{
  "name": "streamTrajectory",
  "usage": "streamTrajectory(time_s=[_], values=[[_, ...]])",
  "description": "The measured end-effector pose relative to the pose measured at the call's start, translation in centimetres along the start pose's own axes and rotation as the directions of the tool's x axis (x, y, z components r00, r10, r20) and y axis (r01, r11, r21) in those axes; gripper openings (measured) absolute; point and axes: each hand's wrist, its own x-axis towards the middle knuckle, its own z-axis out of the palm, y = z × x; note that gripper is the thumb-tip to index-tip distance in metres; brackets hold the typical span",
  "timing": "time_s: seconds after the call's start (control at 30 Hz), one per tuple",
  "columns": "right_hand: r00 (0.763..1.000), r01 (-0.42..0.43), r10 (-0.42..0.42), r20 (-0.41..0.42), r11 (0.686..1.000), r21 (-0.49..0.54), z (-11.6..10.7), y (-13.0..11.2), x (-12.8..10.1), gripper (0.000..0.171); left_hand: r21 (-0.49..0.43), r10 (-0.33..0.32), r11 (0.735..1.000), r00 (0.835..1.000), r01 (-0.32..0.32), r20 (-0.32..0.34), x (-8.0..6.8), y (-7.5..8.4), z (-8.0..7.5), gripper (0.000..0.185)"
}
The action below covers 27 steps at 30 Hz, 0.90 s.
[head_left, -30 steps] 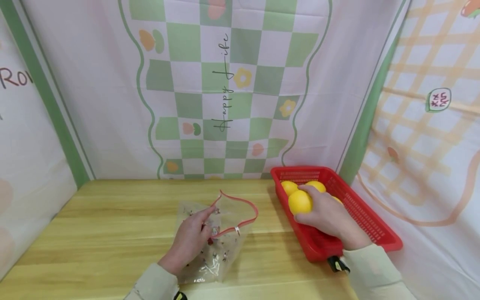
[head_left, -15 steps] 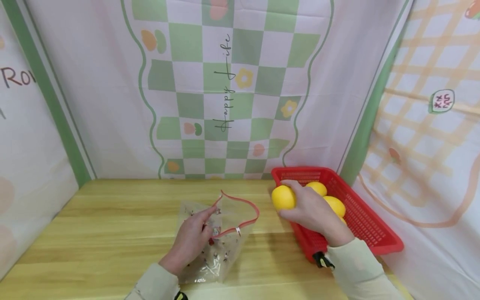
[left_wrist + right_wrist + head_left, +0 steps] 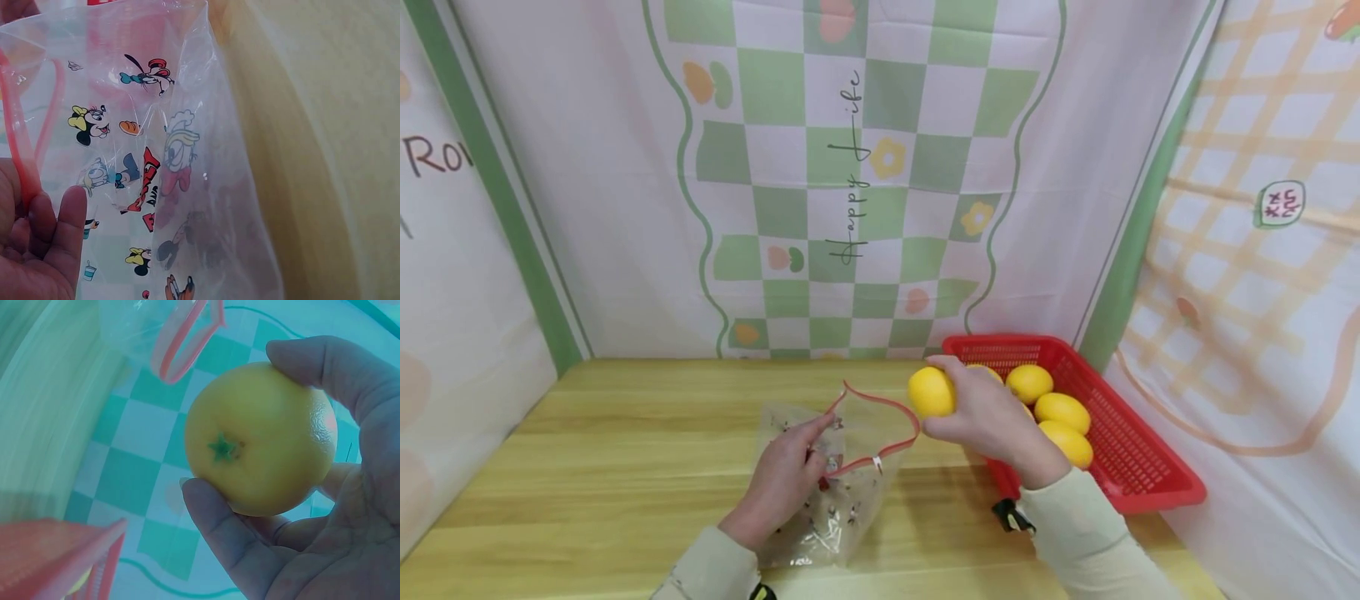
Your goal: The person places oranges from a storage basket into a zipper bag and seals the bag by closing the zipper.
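Trouble I foresee: my right hand (image 3: 992, 417) cups the lemon (image 3: 932, 392) in curled fingers, and the bag (image 3: 835, 467), pinched at one rim by my left hand (image 3: 782, 483), may sag shut.

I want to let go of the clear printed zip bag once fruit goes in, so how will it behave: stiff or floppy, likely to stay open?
Probably floppy: the bag is thin, creased film, and its red zip rim stands open only where the left hand pinches it. Released, the mouth would likely sag. The lemon in the right hand looks round, so it might roll inside and tug the bag sideways.
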Motion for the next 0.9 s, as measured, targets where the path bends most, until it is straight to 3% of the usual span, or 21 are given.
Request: streamTrajectory(time_s=[0.53, 0.9], values=[[0.999, 0.052, -0.052, -0.004, 0.998, 0.034, 2.3, -2.5, 1.4, 0.084, -0.01, -0.002, 1.0, 1.0, 0.002, 0.008, 0.1, 0.1, 0.3, 0.063], [0.998, 0.067, -0.067, -0.002, 0.997, 0.029, 3.9, -2.8, 1.7, 0.081, 0.015, 0.011, 1.0, 1.0, -0.011, 0.0, 0.2, 0.1, 0.4, 0.061]])
